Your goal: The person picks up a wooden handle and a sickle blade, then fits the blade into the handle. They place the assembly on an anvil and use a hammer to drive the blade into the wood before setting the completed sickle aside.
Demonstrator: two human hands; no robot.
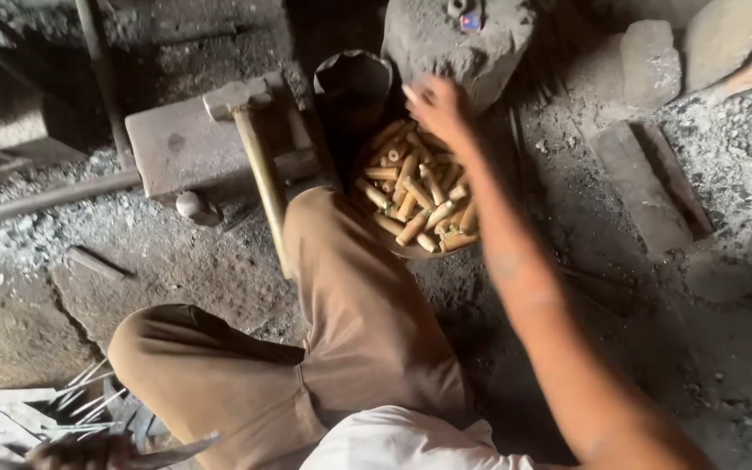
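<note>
My right hand (435, 106) reaches out over the far edge of a round basin (411, 251) filled with several short yellowish tubes (415, 191). Its fingers are curled down among the top tubes; whether one is gripped I cannot tell. My left hand (80, 451) is at the bottom left corner, closed around a thin flat metal strip (176, 453). I sit cross-legged in brown trousers (341, 322) between both hands.
A hammer (250, 130) with a long wooden handle leans on a flat metal block (184, 144). A dark cylinder (352, 87) and a big rough stone (454, 43) stand behind the basin. Wooden planks (650, 187), stones and thin metal rods (89, 392) lie on the gritty ground.
</note>
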